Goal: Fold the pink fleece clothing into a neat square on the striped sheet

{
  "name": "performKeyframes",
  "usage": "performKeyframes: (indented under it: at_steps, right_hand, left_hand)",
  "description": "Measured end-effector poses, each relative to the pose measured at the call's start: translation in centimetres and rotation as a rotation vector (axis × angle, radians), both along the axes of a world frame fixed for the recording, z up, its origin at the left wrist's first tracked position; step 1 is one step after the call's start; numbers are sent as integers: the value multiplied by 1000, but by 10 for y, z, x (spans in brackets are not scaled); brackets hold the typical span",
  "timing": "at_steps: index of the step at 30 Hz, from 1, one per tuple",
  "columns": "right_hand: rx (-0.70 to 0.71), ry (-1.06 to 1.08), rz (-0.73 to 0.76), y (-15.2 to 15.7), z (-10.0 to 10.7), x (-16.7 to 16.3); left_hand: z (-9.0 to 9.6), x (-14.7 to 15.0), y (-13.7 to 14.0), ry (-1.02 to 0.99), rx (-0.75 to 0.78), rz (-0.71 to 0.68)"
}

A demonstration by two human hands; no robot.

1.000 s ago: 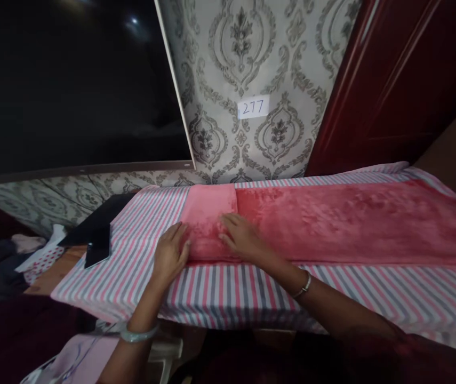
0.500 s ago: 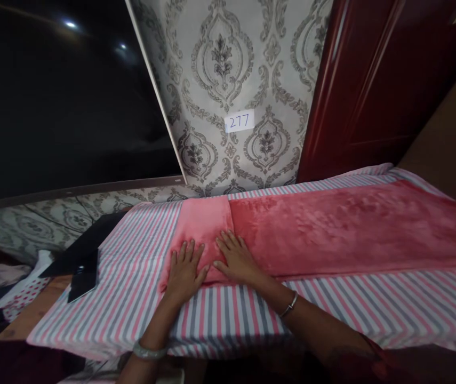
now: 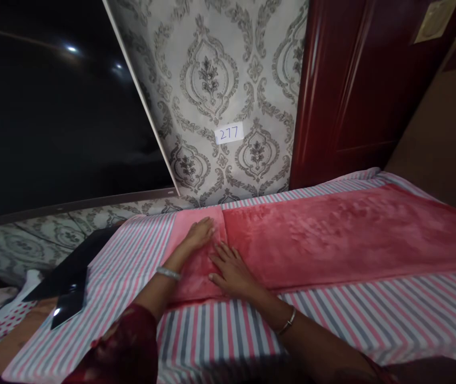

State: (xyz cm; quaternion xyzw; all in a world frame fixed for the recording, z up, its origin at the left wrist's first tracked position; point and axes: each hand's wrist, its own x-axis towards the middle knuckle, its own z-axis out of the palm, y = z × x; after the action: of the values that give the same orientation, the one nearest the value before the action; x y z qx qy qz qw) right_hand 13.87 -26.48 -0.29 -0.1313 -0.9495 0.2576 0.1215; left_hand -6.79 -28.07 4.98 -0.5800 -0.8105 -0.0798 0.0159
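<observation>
A long red plush blanket (image 3: 332, 234) lies as a flat folded strip. At its left end a lighter pink flap (image 3: 185, 217) is folded over onto the strip. My left hand (image 3: 201, 233) rests on the far part of this flap, fingers stretched toward its edge, with a bangle on the wrist. Closer to me, my right hand (image 3: 233, 271) lies flat with spread fingers across the flap's edge. Neither hand grips anything. Under the blanket is a striped pink, grey and white sheet (image 3: 372, 304).
A large dark screen (image 3: 60, 117) stands at the left, above a black base plate (image 3: 71, 296). Behind are patterned wallpaper (image 3: 207, 80) with a paper marked 277 (image 3: 229, 133) and a dark red door (image 3: 343, 96). A brown cardboard-like panel (image 3: 444, 133) is at the right.
My left hand has slid away from me, up the folded flap toward its far side. My right hand stays nearly in place. The view has shifted slightly.
</observation>
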Motion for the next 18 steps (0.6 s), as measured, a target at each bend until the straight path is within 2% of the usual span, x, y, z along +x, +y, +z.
performKeyframes:
  at_steps: [5, 18]
  right_hand:
    - [-22, 44, 13, 1, -1, 3]
    - [6, 104, 100, -10, 12, 23]
  left_hand:
    - [2, -32, 49, -26, -57, 54]
    - [3, -74, 113, -129, -116, 103]
